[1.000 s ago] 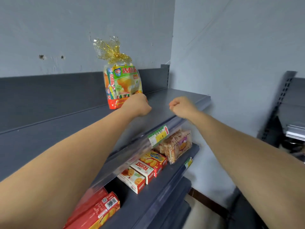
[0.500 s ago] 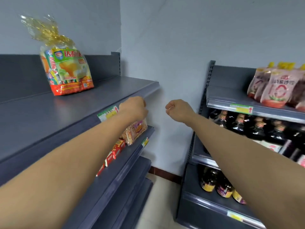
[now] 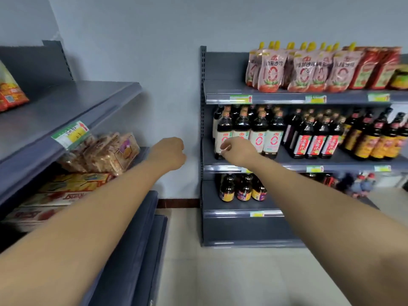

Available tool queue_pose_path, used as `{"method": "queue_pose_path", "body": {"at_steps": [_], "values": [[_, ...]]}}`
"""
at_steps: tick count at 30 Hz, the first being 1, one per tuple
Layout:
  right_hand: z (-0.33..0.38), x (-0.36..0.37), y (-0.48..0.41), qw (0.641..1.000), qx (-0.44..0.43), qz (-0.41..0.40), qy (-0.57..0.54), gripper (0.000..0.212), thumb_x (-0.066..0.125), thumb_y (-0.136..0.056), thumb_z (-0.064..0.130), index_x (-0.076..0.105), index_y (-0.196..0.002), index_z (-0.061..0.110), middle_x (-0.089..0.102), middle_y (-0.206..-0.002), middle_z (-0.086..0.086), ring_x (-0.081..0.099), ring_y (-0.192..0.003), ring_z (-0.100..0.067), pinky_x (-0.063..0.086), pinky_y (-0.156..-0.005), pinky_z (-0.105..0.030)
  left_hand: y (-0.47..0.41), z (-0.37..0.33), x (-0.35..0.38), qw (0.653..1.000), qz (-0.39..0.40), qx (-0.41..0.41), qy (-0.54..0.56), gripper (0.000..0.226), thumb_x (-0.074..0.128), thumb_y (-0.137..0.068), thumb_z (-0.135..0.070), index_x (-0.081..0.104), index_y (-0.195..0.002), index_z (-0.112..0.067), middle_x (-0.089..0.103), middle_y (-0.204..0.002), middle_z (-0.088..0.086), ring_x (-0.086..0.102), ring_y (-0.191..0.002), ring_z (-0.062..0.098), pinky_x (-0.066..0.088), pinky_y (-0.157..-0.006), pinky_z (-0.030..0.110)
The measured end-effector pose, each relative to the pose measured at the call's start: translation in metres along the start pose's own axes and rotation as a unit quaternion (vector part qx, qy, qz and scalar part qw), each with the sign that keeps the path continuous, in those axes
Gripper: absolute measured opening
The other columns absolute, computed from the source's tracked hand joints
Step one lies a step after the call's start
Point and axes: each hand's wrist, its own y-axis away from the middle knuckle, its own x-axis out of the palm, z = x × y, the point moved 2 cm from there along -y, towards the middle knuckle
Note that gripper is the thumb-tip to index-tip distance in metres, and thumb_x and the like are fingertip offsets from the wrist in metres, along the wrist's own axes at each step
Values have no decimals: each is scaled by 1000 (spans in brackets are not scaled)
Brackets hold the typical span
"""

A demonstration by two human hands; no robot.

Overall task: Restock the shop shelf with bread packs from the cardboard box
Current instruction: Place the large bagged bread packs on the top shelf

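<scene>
Both hands hold nothing: left hand (image 3: 170, 153) and right hand (image 3: 238, 150) have their fingers curled in. A bread pack (image 3: 11, 89) sits on the top shelf (image 3: 72, 102), up and left of the left hand, which is the nearer one. The cardboard box is out of view, so the direction of the next reach can't be told.

A grey metal shelf unit (image 3: 66, 102) runs along the left. A second grey metal shelf unit (image 3: 240, 228) stands against the back wall on the right, with bare wall between them. A printed plastic bread pack (image 3: 8, 91) sits on the left unit's top shelf, behind its front edge, and a green-and-yellow price label (image 3: 70, 134) is on that edge. On the shelf beneath, clear-wrapped bread packs (image 3: 106, 153) lie at the right end, with flat red-and-yellow cardboard cartons (image 3: 72, 186) to their left. The right unit carries spouted pink sauce pouches (image 3: 304, 69) on top, tall dark glass bottles (image 3: 249, 133) below, and small dark bottles (image 3: 242, 188) lower still, at the left end. The left hand (image 3: 170, 153) and right hand (image 3: 238, 150) hang side by side before the gap.
</scene>
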Motion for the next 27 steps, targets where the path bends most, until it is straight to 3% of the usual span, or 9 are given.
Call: {"method": "queue_pose_path", "body": {"at_steps": [6,9,12,14,17,20,24,27], "values": [[-54,0,74,995,95,7,-18,30,52,-96,18,61,-124,15,61,-129,-8,57,-116,-26,48,-95,-35,36,-42,43,996,56,69,19,15,53,-94,-18,61,-99,-6,63,-117,16,54,-95,24,44,-84,32],[-80,-7,110,992,123,9,-11,30,51,-97,17,60,-125,13,60,-129,-8,58,-113,-27,49,-92,-34,54,-67,62,992,76,99,31,17,55,-92,-17,63,-98,-4,65,-111,17,54,-91,25,46,-84,35],[-103,-15,143,989,148,6,-8,31,50,-97,15,61,-125,13,62,-127,-8,59,-112,-25,47,-87,-29,74,-93,78,988,93,115,42,3,57,-89,-16,56,-87,-13,57,-94,11,48,-84,22,41,-75,31],[-120,-20,165,986,165,-1,-9,29,52,-96,16,64,-122,14,62,-128,-6,58,-114,-24,45,-87,-27,89,-113,89,986,105,120,51,7,57,-89,-14,53,-83,-13,55,-92,9,50,-84,22,41,-76,28],[-146,-29,204,983,181,4,-11,28,52,-97,17,64,-122,14,61,-128,-6,56,-117,-25,44,-91,-28,113,-146,109,981,120,132,72,20,58,-91,-16,66,-97,1,64,-102,17,60,-96,29,50,-86,34],[-176,-35,246,980,197,9,-6,28,50,-97,17,65,-120,14,64,-124,-6,58,-113,-26,49,-93,-33,144,-181,131,977,135,143,77,16,57,-91,-18,64,-88,-3,63,-95,17,55,-85,25,45,-77,32],[-220,-36,295,973,229,7,-1,24,53,-95,18,68,-113,13,66,-120,-8,60,-110,-27,50,-93,-36,184,-222,166,971,155,159,88,26,59,-91,-19,68,-106,1,66,-108,16,60,-102,32,51,-89,39],[-247,-36,325,967,252,19,3,27,50,-95,16,68,-115,11,66,-120,-8,59,-112,-28,50,-93,-35,209,-248,187,965,179,172,81,21,58,-90,-19,66,-88,1,64,-95,16,59,-94,33,51,-83,39]]}}
